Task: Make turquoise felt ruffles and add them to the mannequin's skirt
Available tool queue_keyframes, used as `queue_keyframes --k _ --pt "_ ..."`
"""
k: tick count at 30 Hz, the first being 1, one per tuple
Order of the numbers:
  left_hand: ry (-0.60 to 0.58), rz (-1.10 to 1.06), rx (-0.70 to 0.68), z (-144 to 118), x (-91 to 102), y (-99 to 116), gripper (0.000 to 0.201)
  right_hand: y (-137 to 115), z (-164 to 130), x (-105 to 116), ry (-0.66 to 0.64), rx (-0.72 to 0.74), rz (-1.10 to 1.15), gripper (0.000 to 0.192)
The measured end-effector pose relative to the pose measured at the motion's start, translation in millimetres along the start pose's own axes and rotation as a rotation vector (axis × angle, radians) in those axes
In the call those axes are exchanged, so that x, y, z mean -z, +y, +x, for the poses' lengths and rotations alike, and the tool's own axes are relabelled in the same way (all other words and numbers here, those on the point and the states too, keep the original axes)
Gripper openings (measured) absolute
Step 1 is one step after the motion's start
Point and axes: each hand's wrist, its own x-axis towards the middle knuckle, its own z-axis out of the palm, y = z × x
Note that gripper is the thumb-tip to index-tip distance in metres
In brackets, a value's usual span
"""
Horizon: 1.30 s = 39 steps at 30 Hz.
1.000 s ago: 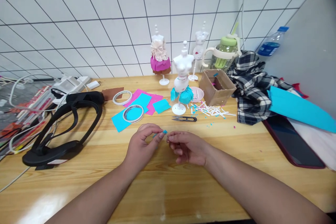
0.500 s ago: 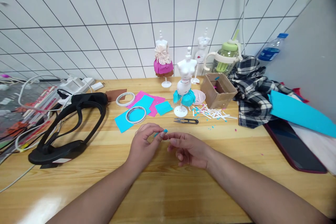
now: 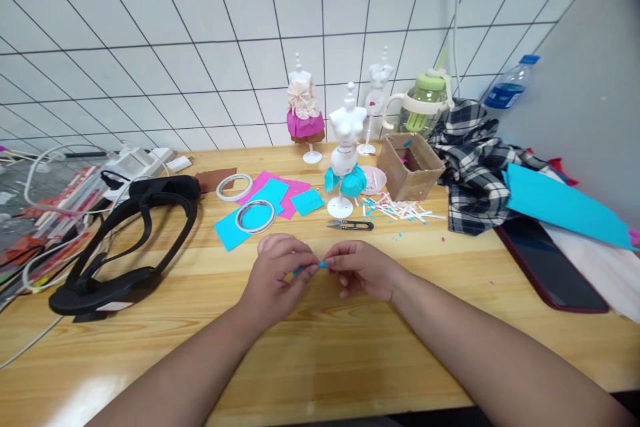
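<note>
Both hands are now sitting a little nearer the front edge of the wooden table [image 3: 350, 360] than a second ago, and the fingertips, which were slightly apart, are now meeting; the left hand [image 3: 278, 278] is pinching one end of a small blue scrap [image 3: 311, 267] between thumb and forefinger, while the right hand [image 3: 364, 269] is pinching the other end, its remaining fingers curling under; the scrap is hanging just above the table's middle, between the two hands, and is too small to make out in detail. Just beyond the hands, black thread snips [image 3: 350, 225] are lying flat; behind them a white mannequin [image 3: 346, 147] in a blue skirt is standing upright on its round base, with white and blue paper offcuts [image 3: 405, 210] scattered to its right. Blue and pink paper sheets [image 3: 273, 200] are lying toward the back, carrying a tape ring [image 3: 255, 216]; a cardboard box [image 3: 410, 167] is sitting near the back edge; a black headset [image 3: 125, 240] is resting at the left side.
</note>
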Motion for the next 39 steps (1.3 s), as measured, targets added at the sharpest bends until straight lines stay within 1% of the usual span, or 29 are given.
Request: queue_keyframes --k 2,3,5,8,10,13,16,17,19,21,24,26,28,30,33,35,36,39 --pt "-0.088 0.018 -0.104 0 0.8 0 0.011 1 0 -1 0.032 0.036 -0.126 0.018" --pt "-0.131 0.025 -0.127 0 0.9 0 0.012 2 0 -1 0.049 0.073 -0.208 0.015" --pt "-0.202 0.051 -0.126 0 0.9 0 0.014 3 0 -2 0.089 0.175 -0.399 0.009" --pt "-0.279 0.102 -0.101 0 0.4 1 0.016 5 -2 -4 0.185 0.445 -0.741 0.006" --pt "-0.324 0.133 -0.095 0 -0.4 2 0.017 5 -6 -6 0.231 0.628 -0.965 0.01" --pt "-0.389 0.178 -0.056 0 -2.5 4 0.019 5 -14 -9 0.239 0.794 -1.319 0.014" --pt "-0.408 0.216 0.032 0 -4.6 6 0.018 7 -20 -12 0.264 0.942 -1.674 0.013" --pt "-0.394 0.219 0.066 0 -5.1 6 0.017 8 -21 -13 0.276 0.992 -1.753 0.013" --pt "-0.331 0.19 0.139 0 -6.0 6 0.014 9 -22 -14 0.309 1.097 -1.827 0.012" --pt "-0.247 0.096 0.225 0 -6.2 5 0.012 11 -24 -15 0.358 1.199 -1.837 0.009" --pt "-0.144 -0.124 0.366 1 -4.9 3 0.012 12 -26 -18 0.439 1.316 -1.829 0.006" --pt "-0.119 -0.289 0.462 3 -3.6 2 0.013 12 -27 -19 0.462 1.36 -1.827 0.008" --pt "-0.118 -0.457 0.546 4 -3.0 1 0.015 12 -28 -20 0.457 1.361 -1.814 0.009" --pt "-0.12 -0.598 0.605 4 -3.7 0 0.017 11 -27 -22 0.446 1.305 -1.717 0.011" --pt "-0.109 -0.682 0.61 2 -6.3 -3 0.019 10 -24 -23 0.442 1.12 -1.357 0.011" --pt "-0.093 -0.638 0.555 1 -7.9 -4 0.018 9 -22 -23 0.455 0.984 -1.111 0.01" --pt "-0.082 -0.593 0.515 1 -8.5 -4 0.017 8 -20 -23 0.46 0.929 -1.024 0.009" --pt "-0.057 -0.422 0.374 0 -9.2 -5 0.012 5 -17 -21 0.472 0.817 -0.887 0.008"
